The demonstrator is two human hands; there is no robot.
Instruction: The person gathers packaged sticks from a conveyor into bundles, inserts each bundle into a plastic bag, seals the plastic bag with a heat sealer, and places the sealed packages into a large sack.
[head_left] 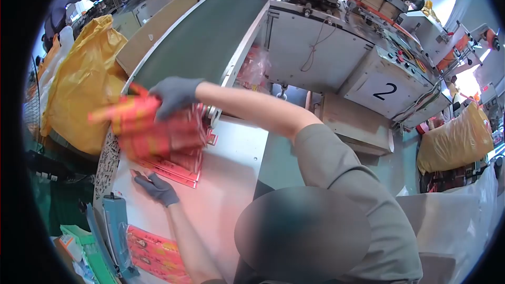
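The gloved right hand (176,95) clasps a red packet bundle (165,132) just below its palm, motion blur smearing the print and the fingertips. Under that grip, flat red sheets (176,171) show only their edges. The left hand (159,189), fingers loosely parted, sits just beside them. Beyond the grip, the green conveyor belt (205,37) is partly covered.
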